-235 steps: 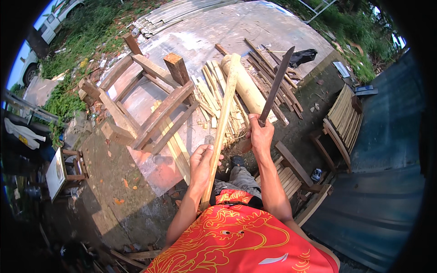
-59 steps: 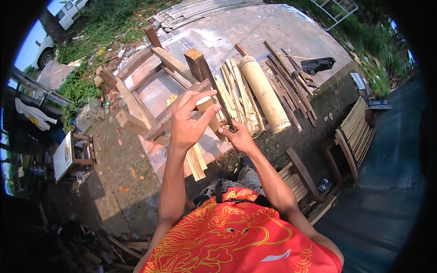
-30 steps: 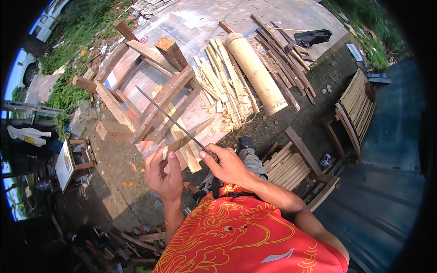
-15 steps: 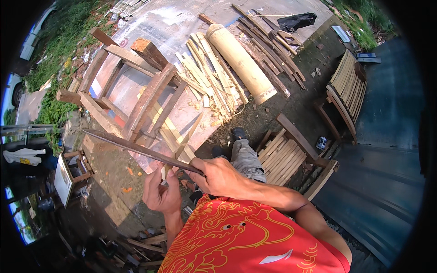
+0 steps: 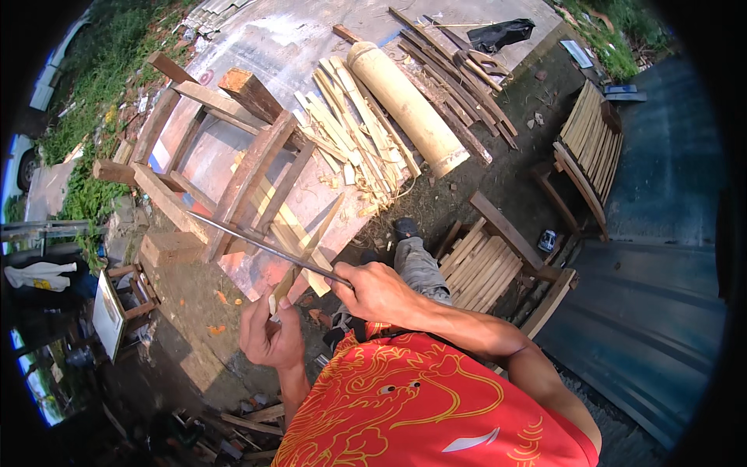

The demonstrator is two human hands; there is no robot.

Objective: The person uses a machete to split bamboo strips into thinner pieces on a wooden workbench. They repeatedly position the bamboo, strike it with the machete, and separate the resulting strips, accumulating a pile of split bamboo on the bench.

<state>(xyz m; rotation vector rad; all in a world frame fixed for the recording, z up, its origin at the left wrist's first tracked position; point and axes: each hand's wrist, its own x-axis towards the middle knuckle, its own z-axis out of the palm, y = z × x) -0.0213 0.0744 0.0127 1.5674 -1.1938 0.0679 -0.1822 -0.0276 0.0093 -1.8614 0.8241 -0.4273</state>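
My right hand (image 5: 380, 293) is closed round the handle end of a long, narrow-bladed knife (image 5: 261, 242). Its dark blade reaches up and left, crossing over a thin bamboo strip (image 5: 324, 224). Between the thumb and fingers of my left hand (image 5: 272, 333) is the pale lower end of that strip, which slants away to a tapered far end. The blade lies across the strip a little beyond my left fingertips; whether it cuts into it I cannot tell.
A wooden chair frame (image 5: 250, 175) stands ahead at left. Beyond my feet are split bamboo strips (image 5: 350, 128), a thick bamboo pole (image 5: 408, 109) and dark wood pieces (image 5: 459, 74). Slatted bamboo seats (image 5: 482, 268) are at right, beside a blue metal sheet (image 5: 646, 233).
The knife's tip has swung to the right, and its blade now looks narrower, turned more edge-on. My left hand has shifted slightly left and down with the bamboo strip.
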